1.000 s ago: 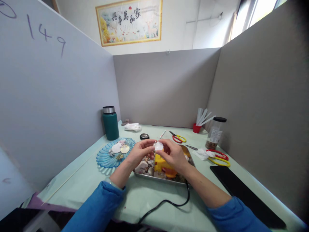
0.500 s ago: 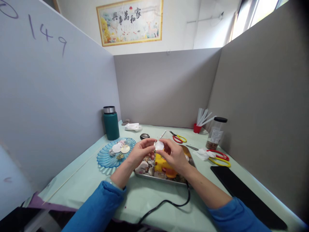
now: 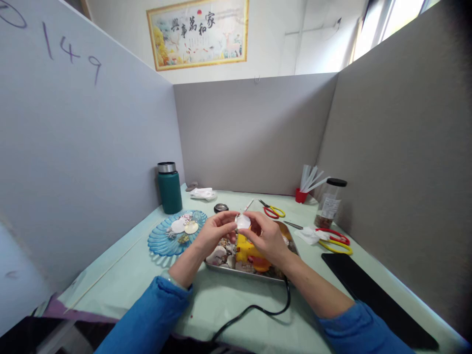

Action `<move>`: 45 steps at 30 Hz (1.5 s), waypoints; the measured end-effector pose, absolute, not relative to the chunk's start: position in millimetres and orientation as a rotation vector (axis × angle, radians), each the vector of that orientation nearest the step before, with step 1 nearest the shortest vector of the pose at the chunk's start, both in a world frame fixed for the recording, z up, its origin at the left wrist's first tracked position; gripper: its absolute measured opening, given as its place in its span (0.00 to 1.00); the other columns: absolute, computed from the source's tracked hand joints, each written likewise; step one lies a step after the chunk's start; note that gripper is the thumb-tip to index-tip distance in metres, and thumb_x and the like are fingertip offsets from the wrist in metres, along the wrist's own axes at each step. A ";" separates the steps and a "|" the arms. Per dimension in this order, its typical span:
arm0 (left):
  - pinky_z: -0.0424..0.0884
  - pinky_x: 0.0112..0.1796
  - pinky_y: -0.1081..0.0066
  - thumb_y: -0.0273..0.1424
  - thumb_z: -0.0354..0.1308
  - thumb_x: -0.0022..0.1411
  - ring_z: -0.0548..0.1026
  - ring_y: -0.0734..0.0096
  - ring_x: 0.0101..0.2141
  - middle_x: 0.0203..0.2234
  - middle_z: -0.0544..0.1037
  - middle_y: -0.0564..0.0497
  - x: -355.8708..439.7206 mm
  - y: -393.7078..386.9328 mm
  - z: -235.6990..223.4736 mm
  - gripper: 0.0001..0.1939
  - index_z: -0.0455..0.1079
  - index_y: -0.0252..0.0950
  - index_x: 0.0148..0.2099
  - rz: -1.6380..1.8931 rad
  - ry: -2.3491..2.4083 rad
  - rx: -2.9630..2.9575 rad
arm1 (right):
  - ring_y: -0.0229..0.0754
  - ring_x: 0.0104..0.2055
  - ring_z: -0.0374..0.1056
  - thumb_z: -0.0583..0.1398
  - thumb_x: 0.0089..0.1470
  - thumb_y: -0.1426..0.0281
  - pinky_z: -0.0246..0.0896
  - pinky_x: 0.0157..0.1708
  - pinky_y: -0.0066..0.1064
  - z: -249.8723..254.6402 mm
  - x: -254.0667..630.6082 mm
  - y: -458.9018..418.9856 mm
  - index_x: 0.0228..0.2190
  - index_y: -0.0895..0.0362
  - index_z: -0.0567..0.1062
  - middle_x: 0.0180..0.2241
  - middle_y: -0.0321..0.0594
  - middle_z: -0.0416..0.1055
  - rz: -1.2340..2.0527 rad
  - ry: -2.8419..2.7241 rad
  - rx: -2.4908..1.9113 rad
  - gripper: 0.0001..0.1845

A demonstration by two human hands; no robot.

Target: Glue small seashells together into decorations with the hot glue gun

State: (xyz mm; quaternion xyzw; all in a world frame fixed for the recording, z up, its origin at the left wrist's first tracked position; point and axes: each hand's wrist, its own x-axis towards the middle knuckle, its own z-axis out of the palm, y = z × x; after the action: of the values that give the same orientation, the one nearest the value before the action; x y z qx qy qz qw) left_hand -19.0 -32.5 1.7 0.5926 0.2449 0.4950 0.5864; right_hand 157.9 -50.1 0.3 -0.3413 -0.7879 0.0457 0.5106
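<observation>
My left hand [image 3: 214, 232] and my right hand [image 3: 266, 236] meet above a metal tray [image 3: 243, 272], and both pinch a small white shell [image 3: 242, 222] between their fingertips. The tray holds several shells and a yellow glue gun [image 3: 246, 250], whose black cord [image 3: 258, 309] runs toward me over the table. A blue glass plate [image 3: 159, 242] with a few shells lies to the left of my left hand.
A green flask [image 3: 169, 187] stands at the back left beside the partition. Red-and-yellow scissors [image 3: 273, 212], a red cup of white sticks [image 3: 301, 195], a lidded jar [image 3: 327, 203], a second pair of scissors [image 3: 335, 239] and a black pad [image 3: 368, 295] lie to the right.
</observation>
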 end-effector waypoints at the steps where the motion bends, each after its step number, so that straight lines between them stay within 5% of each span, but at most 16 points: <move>1: 0.68 0.23 0.75 0.31 0.64 0.50 0.71 0.78 0.21 0.29 0.74 0.51 -19.0 -32.9 1.7 0.21 0.68 0.34 0.47 1.156 0.560 1.381 | 0.38 0.29 0.63 0.59 0.53 0.64 0.59 0.30 0.29 0.1 158.0 -49.9 0.43 0.58 0.69 0.34 0.41 0.69 0.112 -1.894 -0.822 0.16; 25: 0.69 0.23 0.75 0.29 0.64 0.50 0.71 0.78 0.22 0.34 0.75 0.48 -18.7 -30.8 -0.8 0.20 0.69 0.34 0.47 1.131 0.504 1.395 | 0.37 0.28 0.61 0.57 0.55 0.62 0.57 0.28 0.28 2.1 157.4 -50.9 0.42 0.57 0.69 0.31 0.39 0.68 0.233 -1.905 -0.804 0.15; 45: 0.68 0.21 0.76 0.29 0.65 0.48 0.70 0.79 0.20 0.29 0.74 0.53 -17.0 -33.9 2.1 0.21 0.66 0.36 0.46 1.177 0.506 1.373 | 0.37 0.29 0.62 0.55 0.57 0.61 0.57 0.30 0.27 5.1 158.2 -53.5 0.41 0.58 0.70 0.30 0.38 0.68 0.290 -1.892 -0.832 0.15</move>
State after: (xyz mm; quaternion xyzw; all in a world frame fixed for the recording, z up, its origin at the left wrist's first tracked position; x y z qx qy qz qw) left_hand -17.0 -33.9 2.1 0.5898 0.2174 0.5059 0.5907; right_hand 158.2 -53.5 5.1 -0.3447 -0.7835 0.1200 0.5029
